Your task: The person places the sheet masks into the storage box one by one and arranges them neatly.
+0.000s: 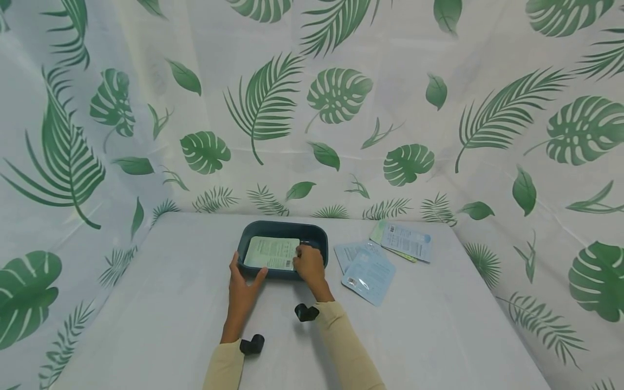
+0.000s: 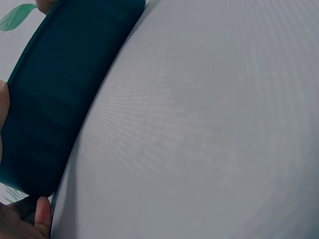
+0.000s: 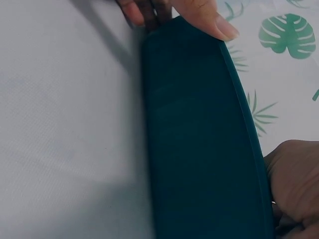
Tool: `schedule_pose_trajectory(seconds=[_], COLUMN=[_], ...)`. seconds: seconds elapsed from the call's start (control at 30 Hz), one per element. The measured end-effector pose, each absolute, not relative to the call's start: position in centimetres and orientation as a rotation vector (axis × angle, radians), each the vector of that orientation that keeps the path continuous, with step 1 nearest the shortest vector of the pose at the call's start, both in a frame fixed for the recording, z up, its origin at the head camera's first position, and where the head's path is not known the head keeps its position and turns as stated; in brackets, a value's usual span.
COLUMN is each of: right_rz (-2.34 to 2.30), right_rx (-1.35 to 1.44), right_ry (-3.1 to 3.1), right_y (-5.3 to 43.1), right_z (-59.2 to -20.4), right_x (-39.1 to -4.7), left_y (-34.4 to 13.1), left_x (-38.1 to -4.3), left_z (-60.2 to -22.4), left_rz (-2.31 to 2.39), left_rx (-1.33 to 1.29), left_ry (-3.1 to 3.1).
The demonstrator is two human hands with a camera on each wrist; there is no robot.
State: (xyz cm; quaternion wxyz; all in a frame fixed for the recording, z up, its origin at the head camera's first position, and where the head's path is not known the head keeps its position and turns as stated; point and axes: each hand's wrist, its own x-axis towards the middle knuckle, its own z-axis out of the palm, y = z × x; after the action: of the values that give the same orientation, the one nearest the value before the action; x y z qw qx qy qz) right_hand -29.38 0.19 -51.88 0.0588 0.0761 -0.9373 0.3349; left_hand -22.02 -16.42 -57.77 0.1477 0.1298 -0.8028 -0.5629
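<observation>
We note: left hand grips the near left corner of the teal bin, thumb at its near side; right hand, curled in, pinches the right edge of the green packet lying inside.

This looks like a makeshift booth around a single desk, more a staged work spot than a furnished room. White sheeting printed with green monstera leaves and palm fronds hangs beyond the far edge and down the left and right edges, turning near both far corners. The desktop is plain white, and black wrist cameras add to the set-up look. Whether home, office or lab lies behind the sheeting cannot be told.
</observation>
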Motion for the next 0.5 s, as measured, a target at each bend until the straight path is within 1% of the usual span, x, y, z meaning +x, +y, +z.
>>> schedule_pose_trajectory(seconds=[0.5], right_rz=[0.911], right_rx=[0.211], right_ry=[-2.862], right_y=[-0.17], right_z=[-52.0], right_x=[-29.15], left_y=[-16.46], left_x=[-21.99], left_z=[-57.74], left_rz=[-1.633], left_rx=[0.382], left_ry=[-2.318])
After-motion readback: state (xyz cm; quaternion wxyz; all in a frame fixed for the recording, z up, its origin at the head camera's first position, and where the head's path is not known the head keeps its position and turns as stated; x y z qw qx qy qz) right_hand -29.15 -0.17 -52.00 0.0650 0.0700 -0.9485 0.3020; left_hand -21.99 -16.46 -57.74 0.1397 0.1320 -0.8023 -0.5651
